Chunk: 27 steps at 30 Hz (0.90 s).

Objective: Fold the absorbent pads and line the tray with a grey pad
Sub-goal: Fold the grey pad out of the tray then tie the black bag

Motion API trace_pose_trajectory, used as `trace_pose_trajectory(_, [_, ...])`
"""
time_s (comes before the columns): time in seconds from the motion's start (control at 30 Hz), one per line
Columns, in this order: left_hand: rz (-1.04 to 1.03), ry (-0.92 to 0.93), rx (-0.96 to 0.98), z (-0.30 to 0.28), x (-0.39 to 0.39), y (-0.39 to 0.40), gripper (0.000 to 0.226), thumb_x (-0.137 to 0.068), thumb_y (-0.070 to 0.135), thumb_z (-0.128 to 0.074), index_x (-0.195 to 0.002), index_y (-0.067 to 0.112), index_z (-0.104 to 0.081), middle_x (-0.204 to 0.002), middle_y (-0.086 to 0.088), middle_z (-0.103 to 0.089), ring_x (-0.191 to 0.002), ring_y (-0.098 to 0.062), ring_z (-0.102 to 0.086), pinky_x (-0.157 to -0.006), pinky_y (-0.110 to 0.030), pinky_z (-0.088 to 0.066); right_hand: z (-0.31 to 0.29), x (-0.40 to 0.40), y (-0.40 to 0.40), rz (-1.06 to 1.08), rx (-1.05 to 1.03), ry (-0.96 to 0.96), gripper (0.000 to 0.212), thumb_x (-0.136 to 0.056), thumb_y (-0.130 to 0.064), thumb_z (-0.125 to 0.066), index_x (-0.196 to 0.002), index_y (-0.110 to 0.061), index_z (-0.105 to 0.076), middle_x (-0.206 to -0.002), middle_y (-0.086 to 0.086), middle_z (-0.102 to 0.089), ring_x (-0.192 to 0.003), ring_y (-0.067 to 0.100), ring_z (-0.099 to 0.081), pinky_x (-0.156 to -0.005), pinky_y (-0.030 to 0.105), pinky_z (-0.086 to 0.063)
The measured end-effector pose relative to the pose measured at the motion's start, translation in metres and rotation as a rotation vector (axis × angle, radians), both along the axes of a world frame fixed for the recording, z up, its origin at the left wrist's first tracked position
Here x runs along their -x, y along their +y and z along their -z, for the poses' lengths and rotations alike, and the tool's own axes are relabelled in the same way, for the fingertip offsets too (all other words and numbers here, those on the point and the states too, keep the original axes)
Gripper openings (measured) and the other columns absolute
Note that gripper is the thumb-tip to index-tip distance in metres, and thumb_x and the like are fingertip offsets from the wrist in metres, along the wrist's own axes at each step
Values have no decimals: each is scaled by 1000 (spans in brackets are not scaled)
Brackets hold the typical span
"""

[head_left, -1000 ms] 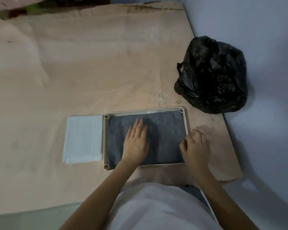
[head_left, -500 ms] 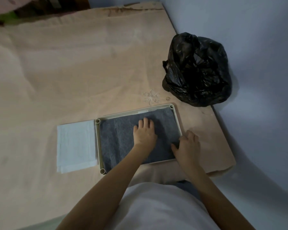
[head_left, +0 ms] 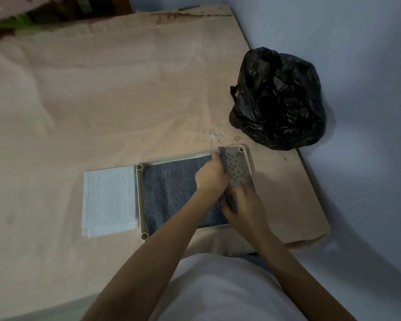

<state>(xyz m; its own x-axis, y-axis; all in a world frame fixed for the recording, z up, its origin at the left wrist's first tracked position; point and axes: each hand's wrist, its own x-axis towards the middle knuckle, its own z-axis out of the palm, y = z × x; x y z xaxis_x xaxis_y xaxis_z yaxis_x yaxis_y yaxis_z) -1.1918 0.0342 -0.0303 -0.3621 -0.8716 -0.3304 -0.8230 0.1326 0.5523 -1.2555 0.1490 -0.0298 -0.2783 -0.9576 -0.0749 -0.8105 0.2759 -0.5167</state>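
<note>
Grey felt-like absorbent pad [head_left: 171, 193] lies inside the shallow cream plastic tray [head_left: 138, 198], covering all but the strip at 3 o'clock, where the perforated tray floor [head_left: 237, 172] shows bare. Along that side the pad's edge stands lifted: the left hand [head_left: 210, 173] has its grip pinched on the edge near the 1 o'clock corner, and the right hand [head_left: 243, 208] has its grip curled round the same edge near 5 o'clock. A folded white absorbent pad [head_left: 109, 200] rests just beside the tray at 9 o'clock, on the beige sheet-covered bed [head_left: 90, 100]; a crumpled black plastic bag [head_left: 278, 100] sits at 1 o'clock, apart from the tray. Judged from here, an uneven pull by the two hands could skew the pad or drag it off the 9 o'clock wall, leaving holes uncovered. A ridge could also form if the lifted edge is dropped rather than laid flat.
</note>
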Motion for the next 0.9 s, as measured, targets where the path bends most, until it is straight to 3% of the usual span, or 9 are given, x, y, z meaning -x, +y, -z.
trace_pose_trajectory(0.1, [-179, 251, -173, 4, -16, -4, 31, -88, 13, -55, -117, 5, -47, -109, -18, -63, -99, -36, -60, -76, -41, -52, 1, 0, -1, 19, -50, -99, 38, -85, -36, -61, -112, -10, -56, -110, 6, -58, -99, 20, -53, -83, 34, -47])
trace_pose_trajectory(0.17, [-307, 425, -318, 6, -28, -5, 33, -88, 7, -57, -119, 6, -47, -109, -17, -62, -99, -35, -60, -77, -49, -55, 2, -1, -2, -15, -63, -192, 46, -92, -36, -53, -129, -10, -49, -133, 8, -50, -121, 21, -46, -102, 33, -38])
trace_pose_trajectory(0.23, [-380, 525, -389, 10, -43, -7, 31, -88, 3, -58, -117, 5, -47, -110, -17, -60, -97, -33, -61, -65, -47, -58, 4, -2, -3, -53, -67, -219, 48, -97, -36, -45, -139, -13, -42, -147, 4, -38, -135, 18, -34, -109, 25, -23])
trace_pose_trajectory(0.3, [-414, 560, -379, 14, -59, -9, 29, -88, 1, -59, -114, 5, -47, -109, -17, -60, -90, -29, -62, -55, -37, -56, 7, -3, -7, -125, -54, -160, 49, -99, -36, -40, -143, -13, -38, -152, 2, -32, -139, 15, -29, -111, 24, -18])
trace_pose_trajectory(0.4, [-449, 519, -333, 20, -77, -11, 33, -87, -2, -59, -118, 2, -49, -109, -20, -61, -97, -35, -62, -72, -43, -55, 14, -5, -16, -279, -73, -37, 52, -100, -35, -35, -147, -14, -29, -158, -1, -18, -144, 14, -17, -117, 33, -16])
trace_pose_trajectory(0.47, [-438, 451, -291, 23, -86, -12, 35, -86, -1, -59, -119, 3, -50, -106, -21, -62, -99, -37, -61, -80, -50, -54, 21, -7, -23, -361, -111, 47, 54, -101, -38, -30, -150, -17, -20, -159, -3, -7, -146, 12, -6, -116, 30, -3])
trace_pose_trajectory(0.63, [-411, 361, -182, 32, -100, -9, 35, -85, 4, -60, -119, 8, -52, -109, -15, -64, -102, -31, -60, -86, -44, -50, 37, -9, -37, -493, -163, 226, 58, -101, -42, -26, -151, -21, -7, -159, -2, 5, -145, 10, 9, -112, 27, 13])
trace_pose_trajectory(0.83, [-379, 200, -88, 40, -108, -3, 39, -85, 18, -64, -120, 11, -47, -102, -6, -64, -95, -26, -61, -76, -39, -49, 48, -12, -44, -568, -189, 348, 62, -99, -44, -30, -150, -14, -10, -159, 4, 0, -145, 17, 9, -119, 38, 7])
trace_pose_trajectory(0.9, [-314, 61, 64, 39, -108, 2, 37, -86, 18, -62, -119, 8, -49, -109, -10, -60, -102, -29, -57, -76, -40, -48, 51, -13, -44, -578, -197, 379, 63, -99, -45, -30, -150, -13, -13, -159, 6, -2, -146, 20, 7, -118, 39, 8])
